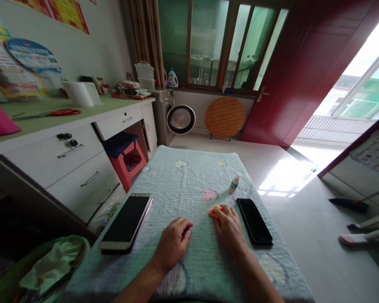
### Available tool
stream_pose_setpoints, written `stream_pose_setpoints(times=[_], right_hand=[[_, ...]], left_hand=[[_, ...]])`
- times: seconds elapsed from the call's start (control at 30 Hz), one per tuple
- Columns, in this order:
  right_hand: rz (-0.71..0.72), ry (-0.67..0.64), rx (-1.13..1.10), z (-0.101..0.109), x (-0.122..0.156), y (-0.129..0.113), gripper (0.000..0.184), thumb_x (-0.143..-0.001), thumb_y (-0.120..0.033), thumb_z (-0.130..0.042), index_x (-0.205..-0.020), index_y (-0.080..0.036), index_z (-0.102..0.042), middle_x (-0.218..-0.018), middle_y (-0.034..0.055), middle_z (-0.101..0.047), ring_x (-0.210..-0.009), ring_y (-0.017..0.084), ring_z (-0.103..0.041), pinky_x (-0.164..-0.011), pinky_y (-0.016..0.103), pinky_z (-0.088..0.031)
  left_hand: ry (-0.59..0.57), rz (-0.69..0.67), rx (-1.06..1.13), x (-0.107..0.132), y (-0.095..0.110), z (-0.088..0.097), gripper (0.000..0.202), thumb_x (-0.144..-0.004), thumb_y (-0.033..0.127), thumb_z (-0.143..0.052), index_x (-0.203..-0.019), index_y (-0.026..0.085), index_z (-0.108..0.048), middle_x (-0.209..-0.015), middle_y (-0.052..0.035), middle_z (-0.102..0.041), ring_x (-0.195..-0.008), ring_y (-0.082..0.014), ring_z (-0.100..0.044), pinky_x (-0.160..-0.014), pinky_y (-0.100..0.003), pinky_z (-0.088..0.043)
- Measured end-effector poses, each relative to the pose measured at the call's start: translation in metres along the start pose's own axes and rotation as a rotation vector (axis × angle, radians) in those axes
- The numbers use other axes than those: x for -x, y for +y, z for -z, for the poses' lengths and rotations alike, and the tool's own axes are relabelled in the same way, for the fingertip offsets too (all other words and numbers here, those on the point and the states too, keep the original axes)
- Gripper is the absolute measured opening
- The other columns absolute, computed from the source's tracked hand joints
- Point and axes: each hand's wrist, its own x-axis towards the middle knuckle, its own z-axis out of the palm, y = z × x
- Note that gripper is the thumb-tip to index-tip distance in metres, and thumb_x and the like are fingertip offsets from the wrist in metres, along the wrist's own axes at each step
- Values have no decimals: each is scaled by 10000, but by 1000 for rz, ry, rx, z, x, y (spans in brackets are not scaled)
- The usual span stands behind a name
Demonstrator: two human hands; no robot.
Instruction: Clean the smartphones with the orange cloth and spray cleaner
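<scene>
Right fingers (228, 212) hold orange cloth (213, 211) — beneath their tips.

Our bare left hand (175, 235) lies loosely curled, back upward, fingers folded inward. Our bare right hand (229, 221) reaches slightly farther forward, fingertips gathered downward; our bare forearms (255, 273) converge ahead.

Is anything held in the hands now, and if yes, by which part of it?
The right hand holds a bunched orange cloth by its right side; the exact grip is hidden. Nothing shows in the curled left hand.
</scene>
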Motion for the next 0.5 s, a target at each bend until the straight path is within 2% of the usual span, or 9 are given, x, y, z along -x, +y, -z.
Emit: stream_pose_setpoints(times=[0.1,0.17,0.23,0.3,0.37,0.43,0.5], right_hand=[[-13,15,-24,-4,-1,2,241,-897,-112,-529,-983,-261,-698,-1024,54,-638,-958,224,-553,-879,328,-434],[-15,23,-40,-6,-1,3,245,-900,-107,-519,-971,-262,-694,-1008,50,-637,-951,222,-557,-868,322,-438],[-21,33,-49,-7,-2,4,236,-905,-111,-515,-955,-259,-693,-987,49,-636,-942,219,-561,-862,320,-440],[-27,45,-52,-8,-2,4,223,-909,-119,-519,-942,-253,-694,-967,50,-636,-933,219,-566,-858,322,-442],[-28,56,-50,-9,-2,4,207,-907,-128,-529,-936,-248,-695,-954,52,-638,-930,221,-571,-855,324,-442],[-29,65,-47,-9,-2,3,202,-897,-121,-539,-932,-242,-697,-949,55,-640,-932,223,-575,-854,327,-443],[-33,70,-48,-9,-2,3,210,-887,-104,-538,-927,-237,-696,-946,57,-640,-933,224,-576,-850,327,-445]], left_hand=[[26,-76,-76,-1,2,13,196,-871,119,-483,-952,202,-641,-919,-51,-660,-873,-214,-632,-794,-331,-503],[149,-112,-198,-2,-1,31,218,-893,145,-468,-1024,200,-633,-1018,-73,-654,-968,-234,-613,-881,-372,-483],[293,-92,-397,-3,-9,54,241,-911,205,-466,-1091,197,-625,-1128,-102,-631,-1073,-278,-577,-980,-451,-422],[363,1,-590,-3,-22,79,286,-908,269,-468,-1136,169,-609,-1198,-137,-600,-1127,-318,-545,-1004,-483,-393],[358,150,-752,1,-36,99,376,-892,346,-478,-1192,143,-583,-1246,-162,-574,-1147,-353,-527,-994,-498,-392],[309,300,-840,6,-48,112,514,-863,452,-499,-1236,102,-548,-1238,-192,-574,-1152,-371,-528,-974,-482,-410],[217,399,-864,12,-56,118,610,-846,527,-490,-1264,83,-519,-1214,-195,-591,-1112,-364,-561,-948,-455,-431]])
